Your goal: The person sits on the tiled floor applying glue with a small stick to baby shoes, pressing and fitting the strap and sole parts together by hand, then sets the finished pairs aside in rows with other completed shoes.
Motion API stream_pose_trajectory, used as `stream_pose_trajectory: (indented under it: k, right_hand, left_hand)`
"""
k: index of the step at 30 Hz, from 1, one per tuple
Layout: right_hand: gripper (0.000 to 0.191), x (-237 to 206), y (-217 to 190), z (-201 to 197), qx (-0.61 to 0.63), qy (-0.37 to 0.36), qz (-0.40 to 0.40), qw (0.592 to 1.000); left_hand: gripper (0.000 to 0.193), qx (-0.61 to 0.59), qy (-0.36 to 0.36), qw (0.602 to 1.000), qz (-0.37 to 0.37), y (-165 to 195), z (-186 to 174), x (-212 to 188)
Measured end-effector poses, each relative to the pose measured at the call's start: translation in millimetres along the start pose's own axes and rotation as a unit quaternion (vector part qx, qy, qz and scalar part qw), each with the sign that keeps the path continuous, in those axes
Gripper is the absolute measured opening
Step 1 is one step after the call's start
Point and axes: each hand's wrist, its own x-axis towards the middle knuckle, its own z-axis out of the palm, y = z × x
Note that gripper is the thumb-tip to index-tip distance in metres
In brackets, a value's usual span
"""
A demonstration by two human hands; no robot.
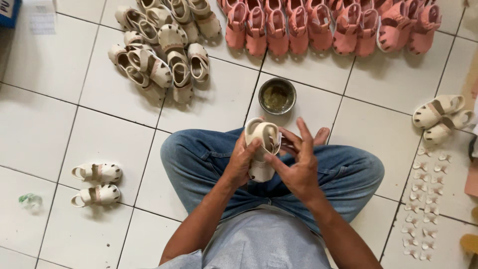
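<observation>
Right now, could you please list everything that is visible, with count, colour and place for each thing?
held sandal: one, cream, over the lap, between both hands
cream sandal pile: many, cream, floor at upper left
pink sandals: a row of many, pink, along the top edge
sandal pair: two, cream, floor at left, side by side
second sandal pair: two, cream, floor at right
metal bowl: one, grey with a yellowish content, floor in front of the knees
bow pieces: many, white, in rows on the floor at lower right
tiled floor: white tiles, all around
jeans: blue, on the crossed legs
left hand: grips the sandal from the left
right hand: fingers spread, touching the sandal's right side
</observation>
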Motion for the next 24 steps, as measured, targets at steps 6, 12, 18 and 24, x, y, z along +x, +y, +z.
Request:
stream_pose_trajectory:
  k: [6, 12, 18, 24]
  right_hand:
    - [0.087, -1.1, 13.0, 34.5, 0.038, 0.064, 0.085, 0.994]
    - [0.075, 28.5, 53.0, 3.6, -0.197, 0.019, 0.022, 0.98]
    - [0.067, 97.0, 155.7, -2.3, -0.466, -0.109, -0.042, 0.877]
    - [0.062, 109.2, 185.1, 4.5, -0.531, -0.152, -0.051, 0.832]
  left_hand:
    - [0.066, 0.067, 0.108, 0.987, 0.094, -21.1, -15.5, 2.9]
    - [0.058, -0.045, 0.119, 0.992, 0.001, -6.3, -31.8, 10.3]
    - [0.057, -0.245, 0.013, 0.969, -0.037, 27.1, -27.1, 8.1]
    - [0.069, -0.294, 0.016, 0.955, -0.035, 44.7, -10.8, 13.5]
